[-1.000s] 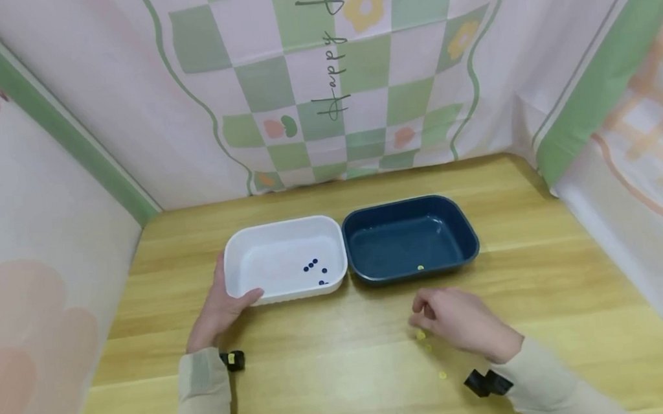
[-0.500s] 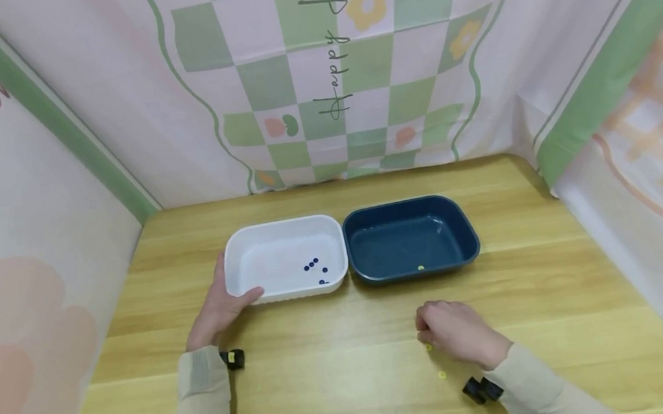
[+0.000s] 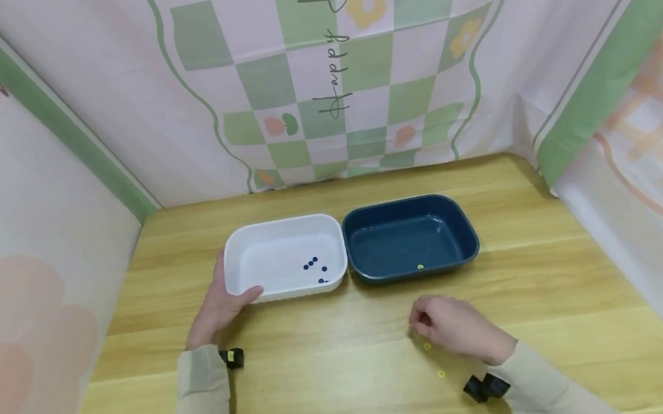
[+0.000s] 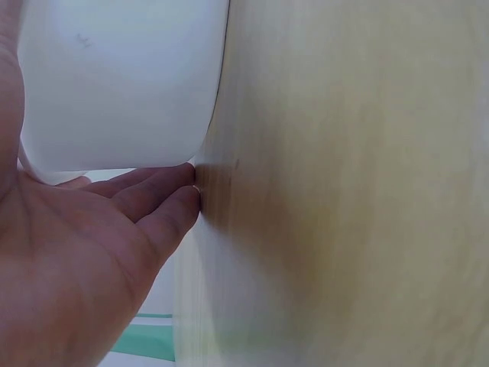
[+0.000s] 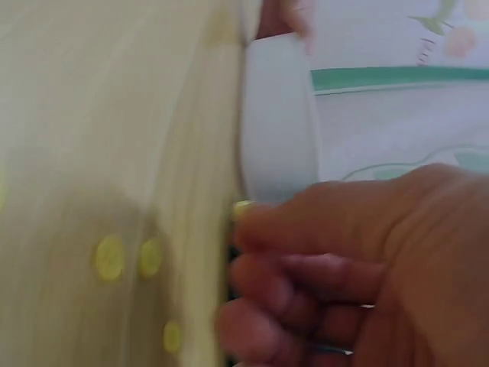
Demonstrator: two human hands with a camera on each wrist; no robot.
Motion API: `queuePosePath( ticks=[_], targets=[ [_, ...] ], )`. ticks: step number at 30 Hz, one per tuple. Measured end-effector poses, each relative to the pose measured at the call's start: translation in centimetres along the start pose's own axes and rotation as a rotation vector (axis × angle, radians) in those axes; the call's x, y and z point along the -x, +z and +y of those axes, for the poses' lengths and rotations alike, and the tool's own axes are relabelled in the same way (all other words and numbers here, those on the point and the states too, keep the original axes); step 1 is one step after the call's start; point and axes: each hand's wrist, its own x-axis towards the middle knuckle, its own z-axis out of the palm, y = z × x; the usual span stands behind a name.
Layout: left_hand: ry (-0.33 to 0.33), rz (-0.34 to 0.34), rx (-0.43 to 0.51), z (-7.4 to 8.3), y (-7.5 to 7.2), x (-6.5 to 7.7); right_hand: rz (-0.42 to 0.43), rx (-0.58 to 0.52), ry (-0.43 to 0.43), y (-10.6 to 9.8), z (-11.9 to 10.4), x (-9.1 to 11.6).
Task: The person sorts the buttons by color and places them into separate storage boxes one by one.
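My left hand (image 3: 216,304) holds the white basin (image 3: 254,265) at its left end, thumb over the near rim and fingers along the outer wall. Several dark blue buttons (image 3: 310,263) lie inside it. Above the table, just in front of the dark blue basin (image 3: 410,240), my right hand (image 3: 454,327) has its fingers curled. The right wrist view shows a small yellow button (image 5: 243,205) pinched at the thumb tip, mostly hidden by the thumb. Close below that hand, yellow buttons (image 5: 109,258) lie on the wood.
Both basins stand side by side on the wooden table (image 3: 321,377). One yellow button (image 3: 420,267) rests inside the dark blue basin near its front wall. Patterned cloth (image 3: 323,103) hangs behind the table and along both sides.
My right hand dipped toward the table, then rose slightly to the left. One yellow button seen by its fingertips on the wood is now between them. My left hand stays on the white basin.
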Motion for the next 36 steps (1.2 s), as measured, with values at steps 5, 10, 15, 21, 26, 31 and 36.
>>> queuePosePath(
  ticks=[5,10,15,21,26,31,36],
  targets=[
    [0.002,0.002,0.003,0.0,0.0,-0.1,0.044,-0.430,0.065,-1.1,0.2,-0.6],
    [0.008,0.007,0.011,0.0,0.1,-0.1,0.143,-0.889,0.252,-2.3,0.5,-1.0],
    [0.031,0.012,0.013,0.0,0.1,0.0,0.201,-1.147,0.336,-2.9,0.9,-1.1],
    [0.036,0.012,0.010,0.1,0.0,0.0,0.230,-1.256,0.351,-3.1,1.4,-1.2],
    [0.032,0.009,0.009,0.1,0.0,0.0,0.268,-1.322,0.350,-3.1,1.7,-1.5],
    [0.025,0.012,0.017,0.1,0.1,0.0,0.280,-1.339,0.364,-3.2,2.1,-1.5],
    [0.037,0.013,0.025,0.0,0.2,0.0,0.310,-1.378,0.364,-3.3,2.4,-1.7]
  ],
)
